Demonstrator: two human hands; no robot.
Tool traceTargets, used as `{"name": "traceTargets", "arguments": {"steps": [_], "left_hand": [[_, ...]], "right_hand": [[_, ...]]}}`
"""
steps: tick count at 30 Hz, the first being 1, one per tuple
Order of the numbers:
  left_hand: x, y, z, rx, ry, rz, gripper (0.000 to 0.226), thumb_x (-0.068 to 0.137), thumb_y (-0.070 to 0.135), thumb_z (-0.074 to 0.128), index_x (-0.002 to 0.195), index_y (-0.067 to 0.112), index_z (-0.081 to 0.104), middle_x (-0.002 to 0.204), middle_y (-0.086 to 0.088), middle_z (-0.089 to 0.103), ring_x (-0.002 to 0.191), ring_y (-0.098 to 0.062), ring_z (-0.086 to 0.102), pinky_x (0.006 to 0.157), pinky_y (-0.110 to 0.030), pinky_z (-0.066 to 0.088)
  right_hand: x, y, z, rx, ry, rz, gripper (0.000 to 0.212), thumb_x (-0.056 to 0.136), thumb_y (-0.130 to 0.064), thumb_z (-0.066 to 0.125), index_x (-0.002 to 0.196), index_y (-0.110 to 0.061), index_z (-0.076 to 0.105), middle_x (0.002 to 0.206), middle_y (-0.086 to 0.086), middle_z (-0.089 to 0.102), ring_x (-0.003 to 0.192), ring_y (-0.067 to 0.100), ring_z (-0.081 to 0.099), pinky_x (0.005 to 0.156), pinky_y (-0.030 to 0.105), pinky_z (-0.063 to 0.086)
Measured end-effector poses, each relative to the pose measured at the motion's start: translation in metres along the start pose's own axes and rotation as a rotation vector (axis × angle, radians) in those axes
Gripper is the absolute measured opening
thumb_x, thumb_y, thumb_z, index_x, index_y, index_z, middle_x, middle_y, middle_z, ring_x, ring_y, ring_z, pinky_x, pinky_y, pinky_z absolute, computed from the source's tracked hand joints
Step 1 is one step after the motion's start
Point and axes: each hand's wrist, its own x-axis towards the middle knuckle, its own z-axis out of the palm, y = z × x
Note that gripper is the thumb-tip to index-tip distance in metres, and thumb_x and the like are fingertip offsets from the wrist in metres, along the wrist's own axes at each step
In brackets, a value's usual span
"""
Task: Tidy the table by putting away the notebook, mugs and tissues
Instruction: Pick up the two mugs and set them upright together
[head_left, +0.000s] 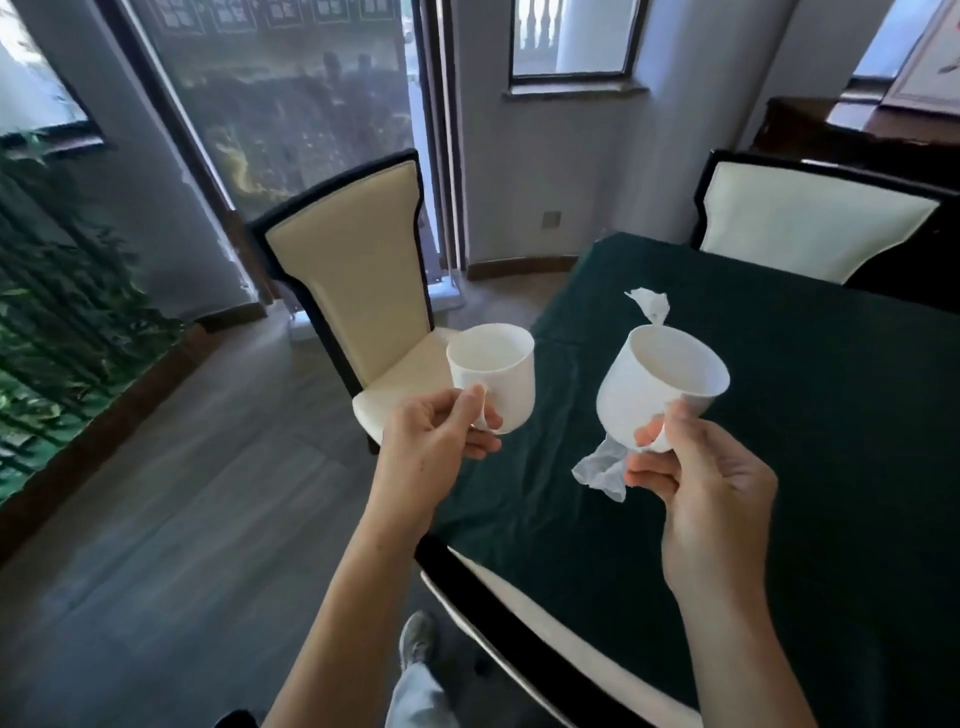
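Observation:
My left hand (436, 434) grips the handle of a white mug (493, 371), held in the air over the table's left edge. My right hand (701, 488) holds a second white mug (660, 387) by its handle, tilted with its mouth toward the upper right, above the dark green tablecloth (831, 467). Both mugs look empty. One crumpled white tissue (652, 304) lies on the cloth beyond the right mug. Another crumpled tissue (602, 470) lies on the cloth just below that mug, partly hidden by my right fingers. No notebook is in view.
A cream chair with a dark frame (358, 280) stands at the table's left side, another (810, 228) at the far side, and a third chair back (545, 639) sits right below my arms. Wooden floor (182, 493) stretches to the left, where green plants (57, 322) border it.

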Motion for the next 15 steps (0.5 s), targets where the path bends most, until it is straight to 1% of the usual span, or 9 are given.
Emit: {"name": "traceTargets", "arguments": {"steps": [1,3,6,7,9,11,13,14,15], "left_hand": [[0.004,0.001,-0.001,-0.006,-0.004,-0.006,0.037,0.106,0.024,0.058,0.086,-0.001,0.076,0.081,-0.006,0.079,0.072,-0.023,0.077,0.076,-0.036,0.062],[0.043,-0.008,-0.011,0.001,-0.088,-0.025,0.035,0.105,0.023,0.059,0.088,-0.002,0.076,0.083,-0.009,0.080,0.071,-0.023,0.076,0.077,-0.037,0.062],[0.066,-0.014,-0.013,0.011,-0.126,-0.037,0.035,0.105,0.025,0.059,0.090,-0.002,0.076,0.080,-0.004,0.079,0.070,-0.021,0.077,0.078,-0.037,0.063],[0.083,-0.018,-0.018,0.019,-0.165,-0.045,0.036,0.105,0.026,0.059,0.089,-0.001,0.076,0.080,-0.002,0.079,0.072,-0.022,0.078,0.079,-0.037,0.063],[0.116,-0.024,-0.028,0.031,-0.221,-0.082,0.036,0.105,0.028,0.059,0.087,0.001,0.076,0.080,-0.001,0.080,0.075,-0.025,0.079,0.080,-0.036,0.063],[0.141,-0.032,-0.035,0.048,-0.269,-0.098,0.036,0.105,0.027,0.060,0.087,0.001,0.076,0.079,-0.001,0.080,0.076,-0.027,0.080,0.078,-0.035,0.063],[0.160,-0.043,-0.038,0.072,-0.308,-0.109,0.038,0.105,0.027,0.059,0.087,-0.002,0.076,0.080,-0.003,0.080,0.074,-0.025,0.079,0.075,-0.033,0.062],[0.171,-0.050,-0.041,0.085,-0.330,-0.120,0.038,0.105,0.026,0.059,0.086,-0.003,0.076,0.081,-0.004,0.080,0.072,-0.023,0.078,0.075,-0.033,0.062],[0.181,-0.058,-0.043,0.096,-0.354,-0.137,0.039,0.105,0.026,0.059,0.085,-0.003,0.076,0.082,-0.006,0.079,0.071,-0.022,0.077,0.075,-0.035,0.063]], "right_hand": [[0.000,0.001,0.003,-0.009,-0.002,0.014,0.041,0.104,-0.020,0.060,0.066,-0.006,0.068,0.063,-0.001,0.068,0.049,0.012,0.063,0.053,0.022,0.056],[0.017,0.018,0.026,-0.045,0.056,0.010,0.041,0.104,-0.022,0.060,0.066,-0.009,0.070,0.066,0.000,0.070,0.050,0.015,0.064,0.053,0.025,0.055],[0.023,0.024,0.037,-0.080,0.038,0.044,0.042,0.103,-0.025,0.061,0.065,-0.010,0.070,0.069,0.014,0.069,0.056,0.025,0.067,0.055,0.033,0.054],[0.030,0.030,0.049,-0.096,0.056,0.046,0.042,0.103,-0.025,0.061,0.066,-0.009,0.070,0.067,0.013,0.069,0.056,0.026,0.068,0.058,0.034,0.054],[0.040,0.042,0.071,-0.115,0.096,0.086,0.040,0.103,-0.025,0.061,0.068,-0.006,0.071,0.068,0.006,0.071,0.055,0.020,0.069,0.064,0.038,0.056],[0.050,0.057,0.087,-0.142,0.146,0.118,0.040,0.102,-0.027,0.063,0.068,-0.007,0.073,0.085,0.012,0.073,0.057,0.018,0.072,0.068,0.041,0.059],[0.060,0.074,0.097,-0.164,0.170,0.167,0.039,0.102,-0.026,0.063,0.071,-0.006,0.075,0.106,0.022,0.069,0.060,0.023,0.073,0.062,0.035,0.062],[0.063,0.084,0.102,-0.181,0.179,0.187,0.038,0.103,-0.025,0.063,0.074,-0.003,0.075,0.110,0.022,0.067,0.063,0.027,0.073,0.060,0.030,0.062],[0.067,0.093,0.107,-0.199,0.191,0.209,0.038,0.103,-0.024,0.063,0.077,0.001,0.074,0.111,0.020,0.067,0.065,0.028,0.073,0.059,0.027,0.062]]}}
